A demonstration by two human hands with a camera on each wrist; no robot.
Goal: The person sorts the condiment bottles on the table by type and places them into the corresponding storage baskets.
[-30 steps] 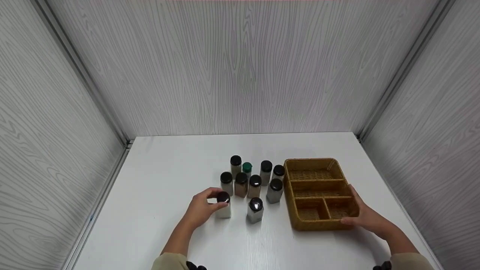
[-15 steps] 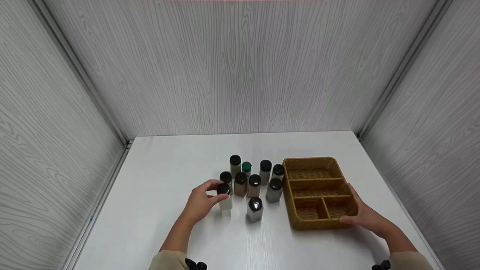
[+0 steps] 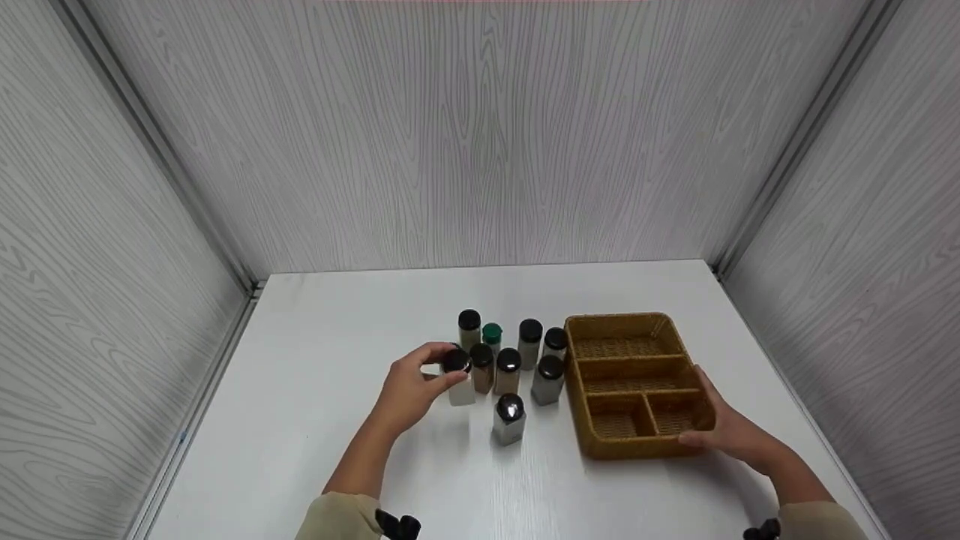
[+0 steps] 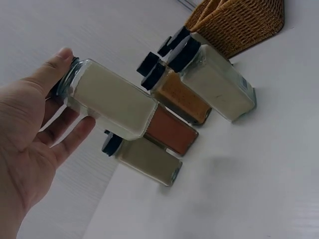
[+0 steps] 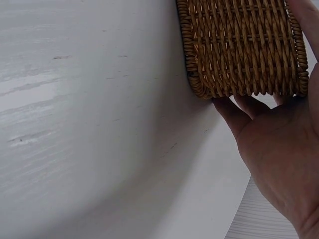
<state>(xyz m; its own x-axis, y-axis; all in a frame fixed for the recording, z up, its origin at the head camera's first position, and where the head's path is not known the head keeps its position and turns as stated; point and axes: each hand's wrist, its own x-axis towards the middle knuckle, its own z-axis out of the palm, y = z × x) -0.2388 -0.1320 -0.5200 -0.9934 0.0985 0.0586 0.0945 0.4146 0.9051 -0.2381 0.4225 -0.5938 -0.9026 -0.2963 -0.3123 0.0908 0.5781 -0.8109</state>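
By its black lid, my left hand (image 3: 409, 388) pinches a square glass spice jar (image 4: 112, 99) of off-white powder. The jar is raised off the table and tilted in the left wrist view. Just behind it stand a jar of reddish-brown powder (image 4: 172, 130) and a jar of greenish-grey powder (image 4: 149, 162). My right hand (image 3: 739, 435) grips the front right corner of a brown woven basket (image 3: 637, 450), thumb at the front rim and fingers along the right side. The basket has several compartments, with nothing in them.
Several more upright jars crowd left of the basket, including a green-capped one (image 3: 492, 334) and a black-capped one (image 3: 547, 382) near its left wall. One jar (image 3: 509, 420) stands alone in front. Grey wood-grain panels (image 3: 480, 150) enclose the white table (image 3: 337, 322).
My left hand has lifted the off-white jar and carried it away from me and slightly right, now in front of another jar. The right hand and basket stay in place.
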